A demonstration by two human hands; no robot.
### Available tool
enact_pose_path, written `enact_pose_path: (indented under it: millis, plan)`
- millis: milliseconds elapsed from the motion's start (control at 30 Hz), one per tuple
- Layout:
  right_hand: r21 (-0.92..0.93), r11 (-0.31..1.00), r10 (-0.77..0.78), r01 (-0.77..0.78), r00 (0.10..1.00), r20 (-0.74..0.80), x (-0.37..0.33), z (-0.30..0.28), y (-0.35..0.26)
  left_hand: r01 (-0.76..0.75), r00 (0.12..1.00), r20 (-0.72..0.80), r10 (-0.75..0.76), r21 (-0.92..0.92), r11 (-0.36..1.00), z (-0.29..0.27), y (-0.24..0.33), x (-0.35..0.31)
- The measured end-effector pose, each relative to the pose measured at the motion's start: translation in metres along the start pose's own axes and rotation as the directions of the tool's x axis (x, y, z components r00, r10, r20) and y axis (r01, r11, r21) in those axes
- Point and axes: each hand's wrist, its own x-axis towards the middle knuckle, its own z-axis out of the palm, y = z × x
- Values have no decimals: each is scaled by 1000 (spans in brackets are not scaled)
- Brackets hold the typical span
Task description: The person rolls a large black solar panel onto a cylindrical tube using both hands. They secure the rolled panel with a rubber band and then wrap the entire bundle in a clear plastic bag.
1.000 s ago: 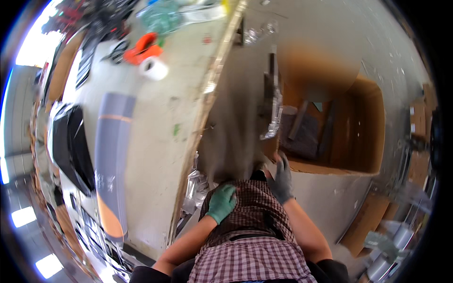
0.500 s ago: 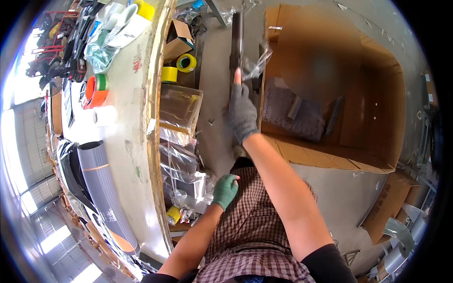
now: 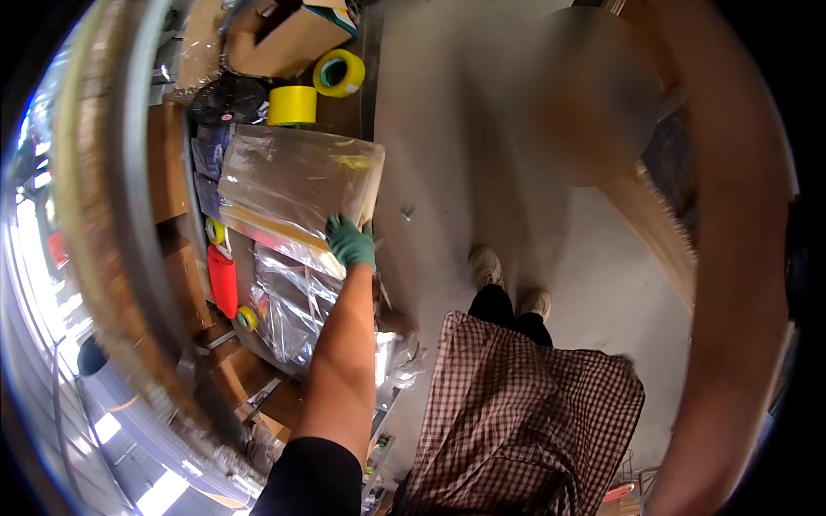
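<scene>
My left hand (image 3: 350, 245), in a green glove, reaches onto the near right corner of a stack of clear plastic bags (image 3: 297, 172) on a shelf under the workbench. Its fingers are apart and touch the edge of the bags; none is lifted. More crinkled clear plastic packaging (image 3: 297, 297) lies just nearer than the stack. My right forearm (image 3: 736, 258) rises blurred along the right side of the picture, and its hand is out of view.
Yellow tape rolls (image 3: 292, 106) and an open cardboard box (image 3: 292, 41) sit beyond the bags. A red object (image 3: 222, 282) lies left of the packaging. The bench edge (image 3: 112, 215) runs along the left. At right is a large cardboard box (image 3: 658, 228), partly behind a blurred patch.
My left hand has moved from beside my apron forward to the plastic bags. My right hand, earlier by a dark tube-like object, has left the view. The view has shifted toward the shelf.
</scene>
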Motion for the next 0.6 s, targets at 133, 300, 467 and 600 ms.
enact_pose_path:
  millis: [133, 300, 467, 600]
  plan:
    - [-10, 999, -31, 31, 998, 49, -2, -4, 10, 119, 978, -118, -174, -371, 921, 46, -46, 20]
    - [-47, 999, -8, 12, 995, 95, -23, -10, 41, 121, 990, -23, -139, -362, 924, 51, -50, 18]
    - [-31, 999, -6, 9, 994, 110, -30, -19, 48, 194, 980, 31, -195, -336, 922, 44, -82, 40]
    - [-73, 997, 22, -13, 992, 121, -40, -29, 65, 289, 956, 187, -224, -491, 822, 29, -59, 42]
